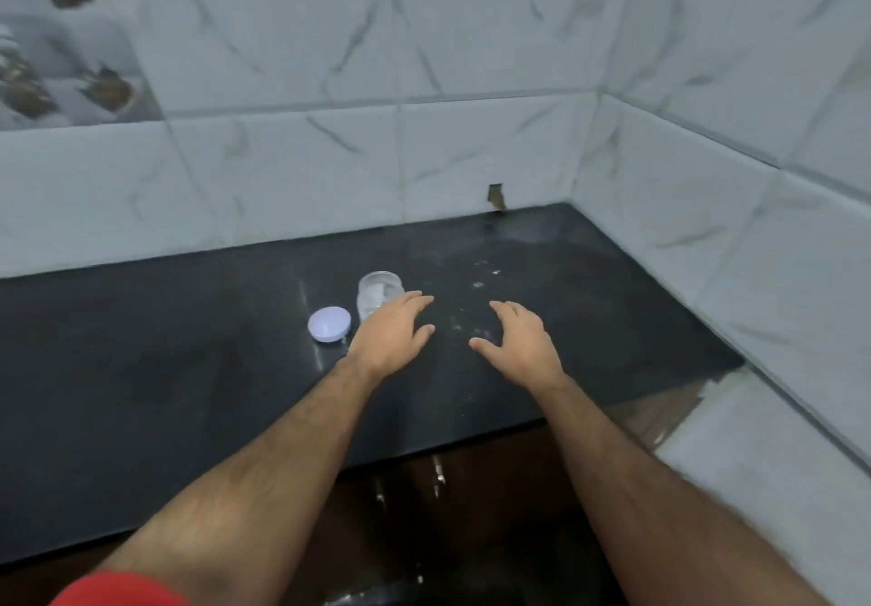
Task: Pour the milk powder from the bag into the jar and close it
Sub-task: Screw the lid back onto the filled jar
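A clear jar [377, 293] stands upright and uncovered on the black countertop [165, 370]. Its pale lilac lid [329, 324] lies on the counter just to the jar's left. My left hand [391, 332] hovers palm down right in front of the jar, fingers apart, partly covering the jar's lower right side; whether it touches the jar I cannot tell. My right hand [516, 339] is held palm down over the counter to the right, fingers spread, holding nothing. No bag is in view.
White specks [480, 282] are scattered on the counter behind my right hand. Marble-pattern tiled walls [471, 40] close the counter at the back and right. The counter's front edge runs under my forearms, with dark cabinet fronts [424, 535] below.
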Tool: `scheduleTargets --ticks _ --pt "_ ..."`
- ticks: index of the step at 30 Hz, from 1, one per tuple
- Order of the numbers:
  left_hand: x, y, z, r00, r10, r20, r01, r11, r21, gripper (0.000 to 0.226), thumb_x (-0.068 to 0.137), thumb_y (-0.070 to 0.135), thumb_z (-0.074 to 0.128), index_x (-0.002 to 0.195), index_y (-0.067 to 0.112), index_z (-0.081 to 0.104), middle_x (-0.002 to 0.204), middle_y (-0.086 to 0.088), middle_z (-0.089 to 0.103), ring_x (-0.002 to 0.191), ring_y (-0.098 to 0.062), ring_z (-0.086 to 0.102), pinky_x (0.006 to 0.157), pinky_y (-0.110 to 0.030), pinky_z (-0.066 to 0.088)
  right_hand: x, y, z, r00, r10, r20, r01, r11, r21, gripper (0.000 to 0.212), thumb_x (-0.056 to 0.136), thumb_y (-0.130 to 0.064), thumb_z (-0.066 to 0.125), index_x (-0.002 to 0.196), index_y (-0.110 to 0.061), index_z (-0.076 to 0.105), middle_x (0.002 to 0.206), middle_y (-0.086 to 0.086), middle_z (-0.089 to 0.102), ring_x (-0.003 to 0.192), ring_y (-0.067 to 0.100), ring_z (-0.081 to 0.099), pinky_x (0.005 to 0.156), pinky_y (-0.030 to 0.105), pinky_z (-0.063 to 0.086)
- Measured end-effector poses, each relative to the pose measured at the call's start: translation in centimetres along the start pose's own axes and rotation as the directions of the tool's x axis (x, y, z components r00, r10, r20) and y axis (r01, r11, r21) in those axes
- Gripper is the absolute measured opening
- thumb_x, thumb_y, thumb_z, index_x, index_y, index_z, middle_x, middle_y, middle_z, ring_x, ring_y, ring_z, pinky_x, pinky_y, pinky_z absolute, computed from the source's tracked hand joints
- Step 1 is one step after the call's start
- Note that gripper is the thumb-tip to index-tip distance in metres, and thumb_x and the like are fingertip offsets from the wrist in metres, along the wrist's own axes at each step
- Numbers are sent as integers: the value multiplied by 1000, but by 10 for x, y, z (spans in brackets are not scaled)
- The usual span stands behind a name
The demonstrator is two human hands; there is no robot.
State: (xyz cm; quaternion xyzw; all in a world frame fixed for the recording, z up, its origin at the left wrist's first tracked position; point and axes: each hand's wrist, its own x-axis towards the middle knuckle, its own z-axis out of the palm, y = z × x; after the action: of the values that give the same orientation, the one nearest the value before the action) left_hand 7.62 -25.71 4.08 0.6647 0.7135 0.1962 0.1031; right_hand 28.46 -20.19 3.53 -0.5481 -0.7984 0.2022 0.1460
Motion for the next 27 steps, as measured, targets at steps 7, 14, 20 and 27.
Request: scheduleTargets --ticks 7,14,20,27 --pt "-19 -84 -32 983 -168 -80 163 985 -59 47 95 28 57 141 19 51 145 6 52 133 -16 48 105 -30 39 44 -79 44 987 -98 127 93 995 42 74 89 -40 69 153 -21 37 156 2 43 144 24 37 113 44 40" --pt "-17 -133 -31 918 -386 -94 378 921 -98 52 94 30 56 144 19 48 148 4 49 135 -17 46 108 -33 39 93 -96 76 966 -129 225 92 981 171 77 82 -32 75 149 -19 39 148 7 50 137 28 45 104 40 43" --pt "-3 -152 -23 831 -549 -88 542 835 -96 58 88 31 62 144 20 46 147 2 49 135 -19 46 107 -39 41 125 -88 99 943 -146 298 43 944 326 108 71 -37 86 158 -21 22 155 4 43 141 24 43 106 38 40" --pt "11 -159 -4 765 -643 -49 631 762 -143 66 72 53 66 132 28 55 135 5 57 126 -20 51 99 -45 48 144 -79 122 924 -204 325 43 897 440 127 61 -39 92 160 -23 14 159 -2 39 146 22 36 113 38 35"
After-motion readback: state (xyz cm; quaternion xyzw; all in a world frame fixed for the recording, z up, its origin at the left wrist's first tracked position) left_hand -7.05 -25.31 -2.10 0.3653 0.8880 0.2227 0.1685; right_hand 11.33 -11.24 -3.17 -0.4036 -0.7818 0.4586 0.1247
